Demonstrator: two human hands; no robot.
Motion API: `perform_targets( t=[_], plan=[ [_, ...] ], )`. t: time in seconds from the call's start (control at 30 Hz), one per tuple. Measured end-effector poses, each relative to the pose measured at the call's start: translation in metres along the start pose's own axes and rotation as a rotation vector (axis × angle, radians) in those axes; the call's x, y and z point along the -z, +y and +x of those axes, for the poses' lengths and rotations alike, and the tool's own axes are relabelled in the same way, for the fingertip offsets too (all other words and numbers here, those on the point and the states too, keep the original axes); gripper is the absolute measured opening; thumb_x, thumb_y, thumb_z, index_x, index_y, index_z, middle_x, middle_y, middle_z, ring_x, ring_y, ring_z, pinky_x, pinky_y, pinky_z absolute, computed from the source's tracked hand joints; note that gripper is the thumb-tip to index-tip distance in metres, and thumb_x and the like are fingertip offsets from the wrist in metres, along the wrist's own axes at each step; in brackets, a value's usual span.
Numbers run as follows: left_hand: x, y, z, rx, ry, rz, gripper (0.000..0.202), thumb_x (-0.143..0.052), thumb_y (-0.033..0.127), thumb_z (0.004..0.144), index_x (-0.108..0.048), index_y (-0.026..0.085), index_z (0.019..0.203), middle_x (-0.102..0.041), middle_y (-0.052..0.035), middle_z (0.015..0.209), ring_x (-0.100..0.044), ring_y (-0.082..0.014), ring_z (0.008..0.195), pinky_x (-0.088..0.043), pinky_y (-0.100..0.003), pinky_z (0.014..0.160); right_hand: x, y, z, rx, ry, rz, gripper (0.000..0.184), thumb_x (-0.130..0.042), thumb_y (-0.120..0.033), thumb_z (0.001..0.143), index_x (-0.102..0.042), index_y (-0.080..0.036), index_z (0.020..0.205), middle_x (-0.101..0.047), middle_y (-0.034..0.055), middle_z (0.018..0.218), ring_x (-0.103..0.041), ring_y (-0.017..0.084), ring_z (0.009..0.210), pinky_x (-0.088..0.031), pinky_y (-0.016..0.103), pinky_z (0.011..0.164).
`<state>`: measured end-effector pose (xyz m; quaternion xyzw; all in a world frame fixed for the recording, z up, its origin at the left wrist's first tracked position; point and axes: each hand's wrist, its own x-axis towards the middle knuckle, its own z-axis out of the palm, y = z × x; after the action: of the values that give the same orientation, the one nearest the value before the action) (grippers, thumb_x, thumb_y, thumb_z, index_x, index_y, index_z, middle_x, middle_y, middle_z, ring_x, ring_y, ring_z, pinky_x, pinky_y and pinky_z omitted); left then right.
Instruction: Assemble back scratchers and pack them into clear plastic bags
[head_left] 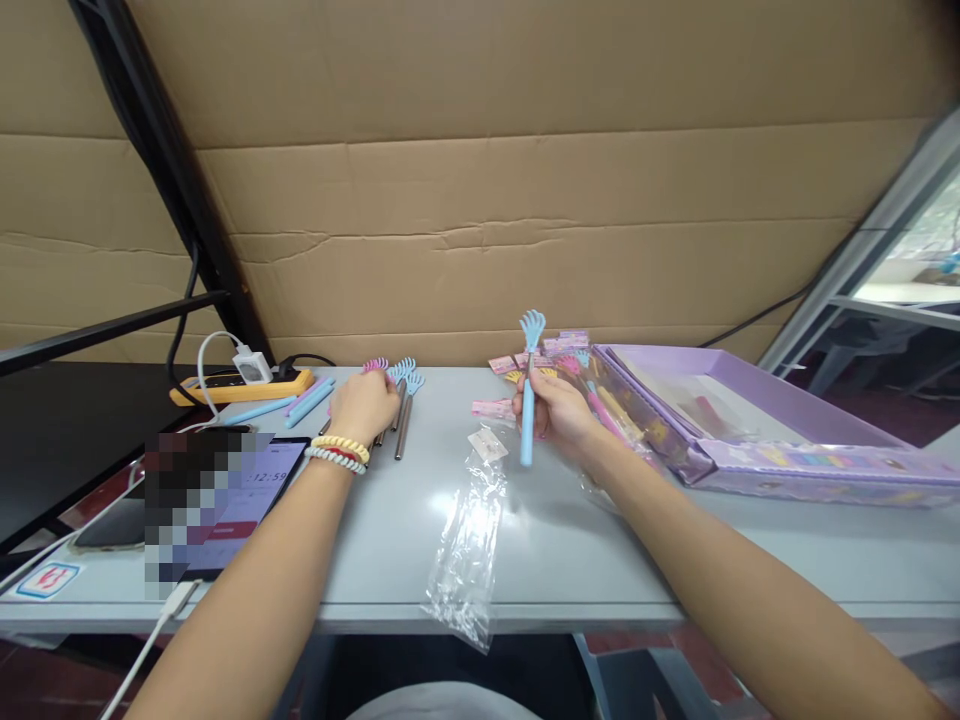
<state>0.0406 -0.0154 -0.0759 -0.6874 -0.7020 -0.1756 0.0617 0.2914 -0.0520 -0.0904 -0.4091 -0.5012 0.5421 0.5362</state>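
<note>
My right hand (559,408) holds a light-blue back scratcher (528,425) upright by its handle, with the claw-shaped head at the top. My left hand (365,405) is curled over a group of back scratchers with metal rods (403,430) and blue or pink heads. What its fingers grip is hidden beneath it. In front of my right hand a clear plastic bag (469,545) with a small white card (488,444) lies flat, reaching over the table's front edge. Behind and beside that hand lie several bagged back scratchers (611,415) with pink header cards.
On the right stands a purple open box (795,455). At left are loose blue and purple handles (310,402), a yellow power strip (300,383) with a white charger (253,365), and a tablet (251,500) with a cable. Cardboard (480,180) walls off the back of the table.
</note>
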Motion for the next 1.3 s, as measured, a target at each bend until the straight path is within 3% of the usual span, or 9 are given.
perform_targets(
  t=[0.07, 0.2, 0.4, 0.67, 0.83, 1.3],
  plan=[
    [-0.002, -0.005, 0.002, 0.014, -0.059, 0.045, 0.034, -0.038, 0.033, 0.082, -0.066, 0.016, 0.088, -0.069, -0.0167, 0.09, -0.064, -0.0305, 0.085, -0.044, -0.036, 0.065, 0.0, 0.002, 0.001, -0.004, -0.026, -0.06, 0.04, -0.058, -0.059, 0.073, -0.049, -0.019, 0.072, -0.052, -0.0017, 0.048, -0.042, 0.01, 0.038, -0.031, 0.023, 0.037],
    [-0.005, 0.0, -0.002, -0.088, -0.104, 0.01, 0.035, -0.04, 0.042, 0.081, -0.067, 0.02, 0.083, -0.069, -0.0135, 0.085, -0.064, -0.03, 0.086, -0.046, -0.037, 0.067, 0.0, 0.01, 0.006, 0.019, -0.032, -0.165, 0.047, -0.054, -0.065, 0.071, -0.053, -0.018, 0.069, -0.04, -0.0053, 0.037, -0.03, 0.008, 0.032, -0.025, 0.023, 0.035],
    [-0.01, 0.011, -0.008, -0.131, -0.16, 0.029, 0.032, -0.046, 0.043, 0.076, -0.068, 0.02, 0.079, -0.068, -0.0162, 0.086, -0.063, -0.034, 0.088, -0.047, -0.041, 0.068, 0.001, 0.016, 0.006, 0.076, -0.042, -0.356, 0.049, -0.046, -0.065, 0.077, -0.057, -0.017, 0.071, -0.04, -0.005, 0.039, -0.033, 0.008, 0.037, -0.026, 0.023, 0.04],
    [-0.012, 0.011, -0.008, -0.106, -0.214, 0.091, 0.031, -0.048, 0.039, 0.074, -0.068, 0.017, 0.082, -0.067, -0.0186, 0.09, -0.063, -0.0339, 0.09, -0.047, -0.042, 0.071, -0.005, 0.013, -0.004, 0.256, -0.091, -0.805, 0.036, -0.039, -0.047, 0.086, -0.056, -0.018, 0.071, -0.044, -0.0039, 0.048, -0.037, 0.01, 0.046, -0.027, 0.024, 0.049],
    [-0.01, 0.013, -0.01, -0.116, -0.216, 0.09, 0.03, -0.046, 0.037, 0.074, -0.068, 0.018, 0.081, -0.067, -0.0175, 0.085, -0.063, -0.034, 0.089, -0.047, -0.042, 0.069, -0.005, 0.014, -0.006, 0.414, -0.147, -1.03, 0.038, -0.039, -0.043, 0.089, -0.04, -0.019, 0.059, -0.04, -0.0031, 0.052, -0.036, 0.01, 0.05, -0.024, 0.025, 0.052],
    [-0.012, 0.017, -0.011, -0.083, -0.286, 0.145, 0.035, -0.046, 0.032, 0.073, -0.067, 0.014, 0.094, -0.066, -0.0177, 0.094, -0.063, -0.0316, 0.093, -0.049, -0.041, 0.075, -0.003, 0.014, -0.005, 0.45, -0.222, -1.128, 0.034, -0.031, -0.035, 0.092, -0.039, -0.019, 0.063, -0.046, -0.0002, 0.06, -0.037, 0.011, 0.055, -0.027, 0.026, 0.057]
  ],
)
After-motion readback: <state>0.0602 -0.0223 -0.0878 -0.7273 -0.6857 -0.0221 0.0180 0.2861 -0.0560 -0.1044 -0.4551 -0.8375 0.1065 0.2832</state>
